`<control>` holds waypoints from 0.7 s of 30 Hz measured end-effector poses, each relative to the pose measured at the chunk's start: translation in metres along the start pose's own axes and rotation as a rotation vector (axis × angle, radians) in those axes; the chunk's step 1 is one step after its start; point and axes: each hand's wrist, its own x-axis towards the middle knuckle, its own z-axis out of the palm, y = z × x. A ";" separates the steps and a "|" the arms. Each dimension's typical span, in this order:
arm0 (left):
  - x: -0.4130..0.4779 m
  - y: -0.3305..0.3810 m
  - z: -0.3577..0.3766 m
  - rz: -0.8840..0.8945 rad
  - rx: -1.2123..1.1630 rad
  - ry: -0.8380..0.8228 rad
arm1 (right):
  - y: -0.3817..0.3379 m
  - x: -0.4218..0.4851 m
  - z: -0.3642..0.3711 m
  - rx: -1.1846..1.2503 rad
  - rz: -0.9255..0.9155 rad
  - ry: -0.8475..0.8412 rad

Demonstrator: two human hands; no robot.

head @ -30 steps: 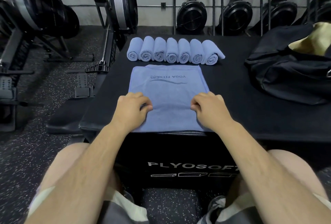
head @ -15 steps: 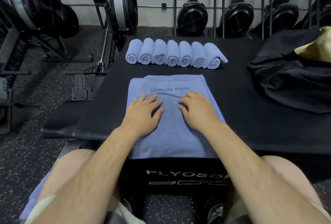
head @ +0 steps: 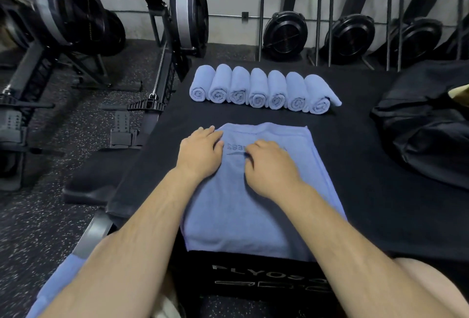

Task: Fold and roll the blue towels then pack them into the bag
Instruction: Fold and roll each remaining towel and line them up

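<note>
Folded blue towel [head: 253, 195] lies flat on the black plyo box [head: 355, 165], long axis near-to-far, near end hanging just over the box's near edge; both hands rest on its far half. Left hand [head: 200, 150] flat with fingers straight, at the far-left corner, fingertips reaching the edge; right hand [head: 270, 165] palm down near centre, fingers slightly bent over the printed logo, no pinch visible. Left hand is nearer the far edge; likely smoothing before a roll along the long axis. Seven rolled towels [head: 261, 90] sit in a row farther back, a bare strip of box between; black bag [head: 426, 124] far right, well apart; room free on the right.
</note>
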 end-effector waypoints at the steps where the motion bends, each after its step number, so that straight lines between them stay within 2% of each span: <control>1: 0.004 -0.001 0.003 -0.007 -0.004 -0.006 | -0.006 0.012 0.006 0.026 -0.044 0.003; 4: 0.014 0.000 0.006 -0.016 -0.087 0.048 | -0.021 0.053 0.030 0.108 -0.108 -0.005; 6: 0.019 0.001 0.003 0.008 -0.181 0.098 | -0.027 0.072 0.041 0.149 -0.085 0.003; 11: 0.028 -0.001 -0.001 -0.029 -0.338 0.039 | -0.026 0.074 0.056 0.262 -0.006 0.207; 15: 0.026 0.002 -0.006 -0.034 -0.428 0.029 | -0.023 0.072 0.059 0.310 0.041 0.263; 18: 0.024 0.004 -0.007 -0.135 -0.405 0.076 | -0.022 0.071 0.059 0.406 0.055 0.279; 21: 0.023 0.011 -0.014 -0.282 -0.504 0.074 | -0.022 0.071 0.058 0.474 0.072 0.314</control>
